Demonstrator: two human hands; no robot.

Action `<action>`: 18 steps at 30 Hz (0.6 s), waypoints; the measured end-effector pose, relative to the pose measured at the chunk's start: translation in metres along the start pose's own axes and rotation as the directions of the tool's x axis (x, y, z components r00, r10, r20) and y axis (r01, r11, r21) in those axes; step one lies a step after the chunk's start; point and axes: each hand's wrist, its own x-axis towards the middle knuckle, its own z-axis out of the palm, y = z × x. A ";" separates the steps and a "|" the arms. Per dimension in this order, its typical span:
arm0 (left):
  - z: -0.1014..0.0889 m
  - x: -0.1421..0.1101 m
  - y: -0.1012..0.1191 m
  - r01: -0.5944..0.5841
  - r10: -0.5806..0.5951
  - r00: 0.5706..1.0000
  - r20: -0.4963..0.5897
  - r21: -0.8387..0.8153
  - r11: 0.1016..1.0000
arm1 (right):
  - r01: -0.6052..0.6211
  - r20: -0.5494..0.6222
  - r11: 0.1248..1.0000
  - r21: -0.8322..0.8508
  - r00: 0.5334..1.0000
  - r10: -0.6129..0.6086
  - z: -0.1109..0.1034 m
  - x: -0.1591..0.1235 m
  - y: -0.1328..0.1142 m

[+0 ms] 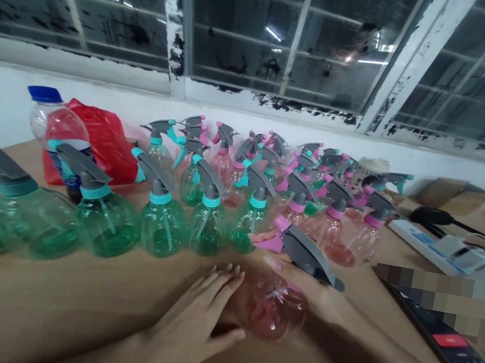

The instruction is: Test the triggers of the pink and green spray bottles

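Note:
My right hand (314,291) is wrapped round the neck of a pink spray bottle (270,315) with a grey and pink trigger head. The bottle stands slightly tilted at the front of the table, and some of its neck is hidden by my fingers. Just left of it my left hand (199,305) lies with its fingers stretched out, holding nothing. Beyond my hands stands a row of green spray bottles with turquoise collars, among them one green spray bottle (162,227). Pink spray bottles, such as one pink spray bottle (327,231), stand behind the held one.
A large plastic bottle with a blue cap (46,94) and a red plastic bag (102,141) are at the back left. On the right lie a white power strip (428,245), a phone (440,335) and cables. A cardboard box (453,197) sits against the wall below the windows.

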 end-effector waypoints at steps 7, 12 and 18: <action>0.000 -0.001 -0.001 -0.018 0.018 1.000 0.011 0.050 0.999 | 0.009 -0.072 1.000 0.025 0.997 -0.008 0.004 0.005 0.000; 0.001 -0.001 -0.001 -0.005 0.005 1.000 -0.016 0.050 0.999 | -0.021 -0.013 0.991 0.135 1.000 0.023 0.007 0.009 -0.004; 0.000 0.000 -0.001 -0.006 0.007 1.000 -0.021 0.054 0.999 | -0.082 0.045 0.973 0.214 0.996 0.074 0.006 0.009 -0.001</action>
